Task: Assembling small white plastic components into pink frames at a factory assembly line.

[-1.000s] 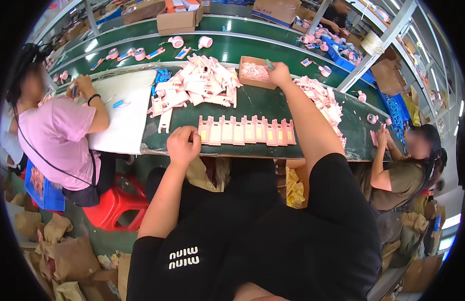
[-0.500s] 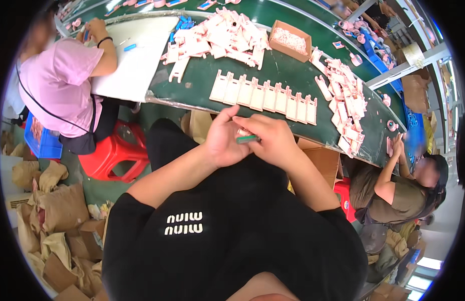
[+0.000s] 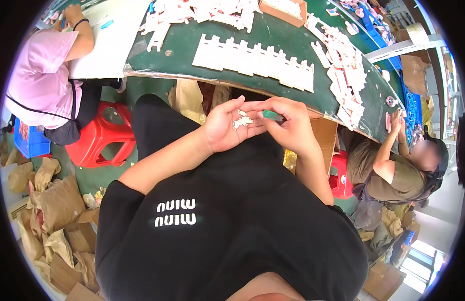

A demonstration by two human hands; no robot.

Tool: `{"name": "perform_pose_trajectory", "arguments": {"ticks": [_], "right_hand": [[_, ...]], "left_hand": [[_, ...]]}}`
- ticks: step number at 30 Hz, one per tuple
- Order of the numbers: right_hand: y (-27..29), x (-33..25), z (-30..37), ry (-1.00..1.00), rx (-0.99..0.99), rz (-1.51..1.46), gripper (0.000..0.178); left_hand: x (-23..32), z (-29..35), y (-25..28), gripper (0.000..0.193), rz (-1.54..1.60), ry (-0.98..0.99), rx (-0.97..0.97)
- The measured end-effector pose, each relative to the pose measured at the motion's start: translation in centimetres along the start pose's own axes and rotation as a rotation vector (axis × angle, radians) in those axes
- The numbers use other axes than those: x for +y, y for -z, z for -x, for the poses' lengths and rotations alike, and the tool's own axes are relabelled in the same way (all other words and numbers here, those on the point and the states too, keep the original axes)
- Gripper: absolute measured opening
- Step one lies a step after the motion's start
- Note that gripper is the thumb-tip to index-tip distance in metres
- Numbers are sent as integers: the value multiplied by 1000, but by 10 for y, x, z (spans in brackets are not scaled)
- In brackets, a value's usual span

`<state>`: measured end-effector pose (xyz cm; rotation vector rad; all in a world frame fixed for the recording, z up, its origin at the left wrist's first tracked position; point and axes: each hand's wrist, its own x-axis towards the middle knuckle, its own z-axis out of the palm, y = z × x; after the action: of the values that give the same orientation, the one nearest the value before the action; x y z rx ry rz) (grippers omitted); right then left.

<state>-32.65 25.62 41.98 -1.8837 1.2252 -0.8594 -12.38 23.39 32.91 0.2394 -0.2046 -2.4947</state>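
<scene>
Palm up and slightly cupped, my left hand (image 3: 220,131) holds several small pale plastic pieces (image 3: 241,120). My right hand (image 3: 294,125) touches the left fingers and grips a short green tool (image 3: 272,116) between thumb and fingers; its exact kind cannot be made out. Both hands are over my lap, in front of the table's near edge. Beyond them, a row of flat pale pink plastic panels (image 3: 255,61) lies side by side on the green table (image 3: 179,62).
Heaps of similar panels lie at the back (image 3: 207,12) and right (image 3: 346,80), with a cardboard box (image 3: 283,12) of small pieces between. A person in pink (image 3: 44,70) sits at left by a red stool (image 3: 104,135); another person (image 3: 393,173) works at right.
My right hand has shifted right off the left palm, uncovering the small pieces. The left palm has opened wider. The whole view has tilted, so the table sits higher in the picture.
</scene>
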Motion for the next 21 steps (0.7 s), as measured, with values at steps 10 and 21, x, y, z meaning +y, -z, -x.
{"name": "perform_pose_trajectory", "arguments": {"ticks": [10,21], "right_hand": [[-22,1,5,108,-121,411,38],[8,22,-27,141,32,157,34]], "left_hand": [[0,6,16,72,159,-29,-178],[8,15,14,67,112,-15,49]]}}
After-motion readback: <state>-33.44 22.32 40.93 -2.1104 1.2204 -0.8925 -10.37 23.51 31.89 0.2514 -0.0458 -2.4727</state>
